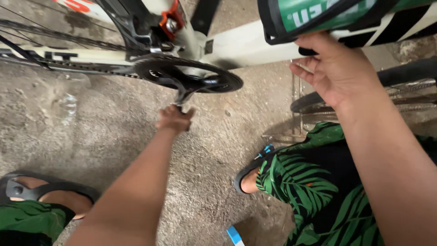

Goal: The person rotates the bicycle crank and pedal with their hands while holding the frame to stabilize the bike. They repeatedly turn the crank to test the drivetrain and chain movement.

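The white bicycle frame (246,45) spans twelve o'clock. The left hand (174,119) grips the black pedal crank (184,93) at centre; the right hand (334,68), at two o'clock, curls its fingers on the frame beneath a green bottle (318,13) in its black cage (273,23).

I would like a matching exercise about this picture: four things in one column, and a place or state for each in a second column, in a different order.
Things:
1. left hand
2. right hand
3. black toothed metal chainring
4. black rubber sandal

Places or states:
A. lower left, on a foot on the rough grey concrete ground
B. closed on the black pedal crank arm, below the chainring
C. on the white bicycle frame tube, under the green bottle in its black cage
D. carries the black chain, near the frame's bottom

Pairs: 1-B, 2-C, 3-D, 4-A
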